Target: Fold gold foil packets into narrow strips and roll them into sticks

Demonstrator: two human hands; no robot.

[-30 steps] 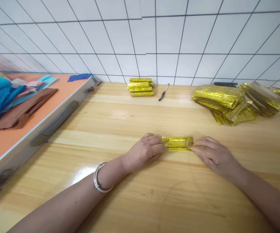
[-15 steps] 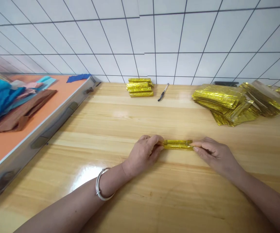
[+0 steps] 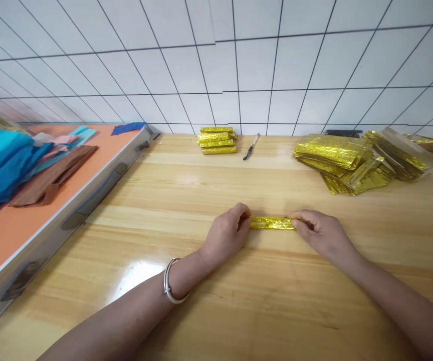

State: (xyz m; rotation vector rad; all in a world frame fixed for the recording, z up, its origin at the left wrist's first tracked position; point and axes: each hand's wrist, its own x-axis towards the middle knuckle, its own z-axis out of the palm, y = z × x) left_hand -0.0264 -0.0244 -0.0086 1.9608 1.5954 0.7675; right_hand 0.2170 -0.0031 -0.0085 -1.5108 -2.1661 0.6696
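A narrow folded strip of shiny gold foil [image 3: 271, 223] lies crosswise just over the wooden tabletop. My left hand [image 3: 228, 231] pinches its left end between thumb and fingers, and a silver bangle circles that wrist. At the strip's right end, my right hand [image 3: 319, 231] is closed in a pinch as well. Both fingertips hide the ends of the foil. Farther back sits a small stack of similar folded gold foil strips [image 3: 218, 141].
A black-and-clear pen [image 3: 251, 147] lies beside the stack. Loose gold foil sheets [image 3: 333, 153] are heaped at the back right, before a tiled wall [image 3: 254, 65]. On the left, an orange-topped case [image 3: 99, 145] carries blue fabric-like sheets [image 3: 2, 160] and a brown piece [image 3: 53, 175].
The foil showed two parallel bands with a gap; now it is one narrower, flatter band between the same two hands. The camera view has shifted slightly.
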